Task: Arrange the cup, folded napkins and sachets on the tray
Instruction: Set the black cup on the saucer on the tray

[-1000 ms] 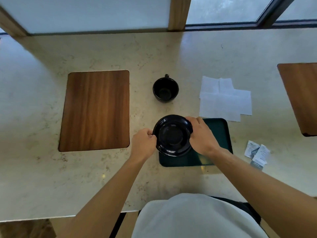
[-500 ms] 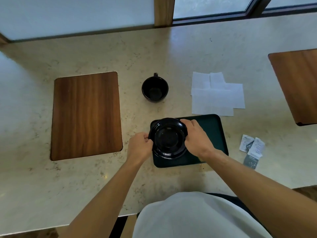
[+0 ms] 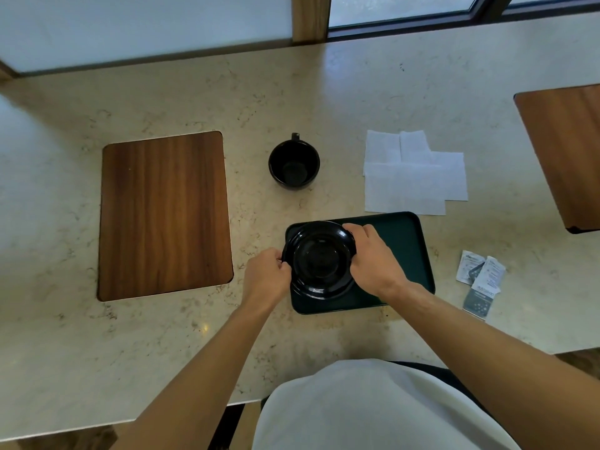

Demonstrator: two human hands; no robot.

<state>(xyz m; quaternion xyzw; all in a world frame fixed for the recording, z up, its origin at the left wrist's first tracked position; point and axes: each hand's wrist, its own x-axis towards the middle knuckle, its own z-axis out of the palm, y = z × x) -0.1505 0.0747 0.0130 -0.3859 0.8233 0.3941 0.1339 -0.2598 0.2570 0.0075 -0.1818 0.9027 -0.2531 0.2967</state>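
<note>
Black cup (image 3: 294, 165), handle pointing away.

Black glossy saucer (image 3: 319, 258) on dark green tray (image 3: 407, 241). Black cup (image 3: 294, 164). White napkins (image 3: 410, 175), faint textured weave. Sachets (image 3: 480, 279) white with grey print, one dark grey. Bench (image 3: 324, 102) beige, marbled veining. Brown wood-grain inlay panels (image 3: 165, 216). White shirt (image 3: 373, 407).

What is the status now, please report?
Both hands, left and right, grip black saucer over tray. Cup, napkins, sachets on counter. Nothing in the way.
</note>
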